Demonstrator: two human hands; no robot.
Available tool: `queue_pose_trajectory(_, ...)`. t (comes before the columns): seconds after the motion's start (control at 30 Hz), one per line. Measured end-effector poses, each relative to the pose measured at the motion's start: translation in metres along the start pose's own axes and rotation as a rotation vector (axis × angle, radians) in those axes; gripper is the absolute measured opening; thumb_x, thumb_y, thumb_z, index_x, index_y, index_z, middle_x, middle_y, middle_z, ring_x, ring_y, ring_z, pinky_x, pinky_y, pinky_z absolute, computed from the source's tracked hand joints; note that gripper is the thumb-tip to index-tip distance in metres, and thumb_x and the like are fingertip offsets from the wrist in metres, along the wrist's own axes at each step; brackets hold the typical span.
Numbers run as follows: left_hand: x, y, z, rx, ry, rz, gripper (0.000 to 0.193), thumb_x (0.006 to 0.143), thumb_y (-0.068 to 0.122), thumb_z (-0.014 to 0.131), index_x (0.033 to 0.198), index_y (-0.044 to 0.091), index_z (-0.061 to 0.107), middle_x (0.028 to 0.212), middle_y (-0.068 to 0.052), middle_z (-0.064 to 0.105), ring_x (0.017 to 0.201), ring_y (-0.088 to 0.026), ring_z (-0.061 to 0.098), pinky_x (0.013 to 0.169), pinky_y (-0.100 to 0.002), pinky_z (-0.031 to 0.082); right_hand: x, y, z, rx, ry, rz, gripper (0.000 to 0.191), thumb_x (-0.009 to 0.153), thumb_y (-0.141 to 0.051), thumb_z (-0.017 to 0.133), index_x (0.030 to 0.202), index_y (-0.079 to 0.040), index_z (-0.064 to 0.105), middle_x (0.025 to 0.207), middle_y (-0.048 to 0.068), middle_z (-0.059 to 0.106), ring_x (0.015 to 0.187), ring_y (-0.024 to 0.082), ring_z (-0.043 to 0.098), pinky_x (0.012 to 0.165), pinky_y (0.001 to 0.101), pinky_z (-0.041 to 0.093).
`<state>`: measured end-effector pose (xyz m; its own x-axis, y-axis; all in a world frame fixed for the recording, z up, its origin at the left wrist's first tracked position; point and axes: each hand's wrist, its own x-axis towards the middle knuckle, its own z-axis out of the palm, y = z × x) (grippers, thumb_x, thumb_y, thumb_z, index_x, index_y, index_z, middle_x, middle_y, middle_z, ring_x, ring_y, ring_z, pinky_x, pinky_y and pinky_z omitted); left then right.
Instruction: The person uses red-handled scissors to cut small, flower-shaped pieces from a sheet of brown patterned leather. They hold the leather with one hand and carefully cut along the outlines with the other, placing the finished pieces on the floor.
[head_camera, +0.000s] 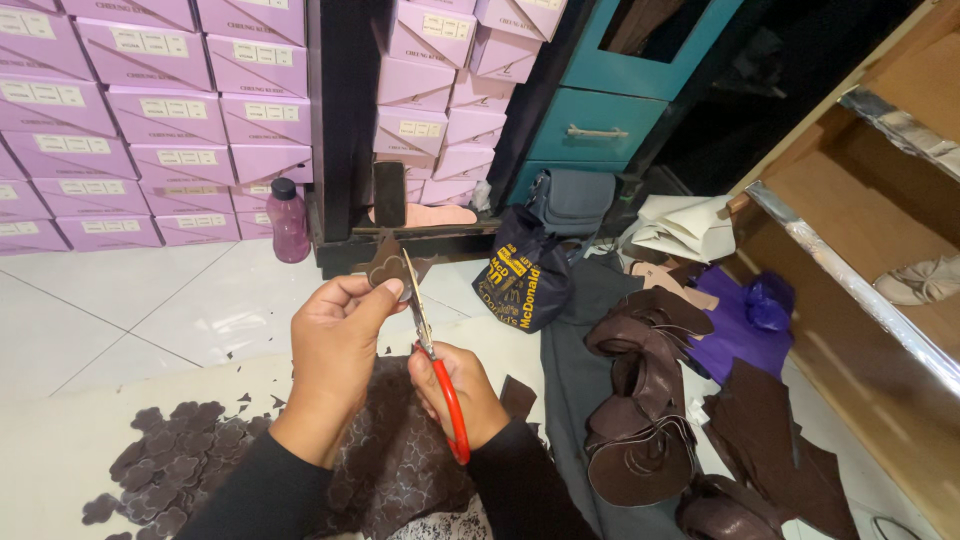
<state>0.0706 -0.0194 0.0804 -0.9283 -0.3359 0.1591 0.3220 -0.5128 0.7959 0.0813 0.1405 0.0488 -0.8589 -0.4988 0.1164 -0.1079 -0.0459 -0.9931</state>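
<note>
Left hand (335, 345) pinches a small brown flower-shaped cutout (382, 268) between thumb and fingers, held up mid-scene. Right hand (455, 390) is closed through the red handles of scissors (425, 335), thin blades angled up against the cutout's right edge. Near left: a pile (165, 465) of matching lobed cutouts on pale floor. Right: curled dark leather strips (640, 400). Far left: stacked lilac boxes (150, 110).

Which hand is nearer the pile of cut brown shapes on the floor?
Left. The left hand is just above-right of the pile; the right hand, gripping scissors, sits farther right.
</note>
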Motion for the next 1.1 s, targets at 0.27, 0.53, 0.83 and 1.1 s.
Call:
queue_pose_trajectory(0.27,-0.001,0.002,0.001,0.013,-0.013,-0.029,0.012,0.089,0.003,0.073,0.098,-0.004,0.068,0.094,-0.009,0.075,0.083,-0.014,0.071,0.078,-0.026,0.057,-0.006,-0.007,-0.007,-0.149,0.027,0.028,0.045,0.101,-0.050,0.056,0.084,-0.009,0.054,0.061,-0.007,0.044,0.052,0.004,0.039,0.047,0.0234,0.030)
queue_pose_trajectory(0.53,-0.002,0.004,-0.003,0.025,-0.041,-0.014,0.013,0.090,0.004,0.073,0.101,-0.001,0.069,0.093,-0.007,0.074,0.084,-0.011,0.068,0.074,-0.023,0.050,-0.005,-0.003,-0.010,-0.246,0.013,-0.062,0.043,0.104,-0.046,0.057,0.085,-0.007,0.057,0.069,-0.008,0.045,0.064,0.003,0.039,0.055,0.0236,0.033)
queue_pose_trajectory(0.83,0.005,0.003,-0.004,0.122,-0.066,-0.074,0.017,0.088,0.003,0.074,0.103,-0.002,0.068,0.090,-0.006,0.073,0.079,-0.009,0.065,0.073,-0.023,0.051,-0.004,-0.009,-0.007,-0.185,0.001,0.036,0.043,0.102,-0.048,0.054,0.091,-0.007,0.057,0.062,-0.004,0.048,0.054,0.006,0.045,0.052,0.0241,0.039)
queue_pose_trajectory(1.1,-0.009,0.009,-0.002,0.074,-0.069,-0.070,0.014,0.088,0.004,0.073,0.100,-0.001,0.067,0.090,-0.005,0.073,0.079,-0.008,0.066,0.072,-0.022,0.052,-0.017,-0.018,-0.002,-0.196,0.006,0.016,0.047,0.103,-0.051,0.053,0.089,-0.006,0.057,0.061,-0.004,0.047,0.053,0.006,0.044,0.050,0.0242,0.037)
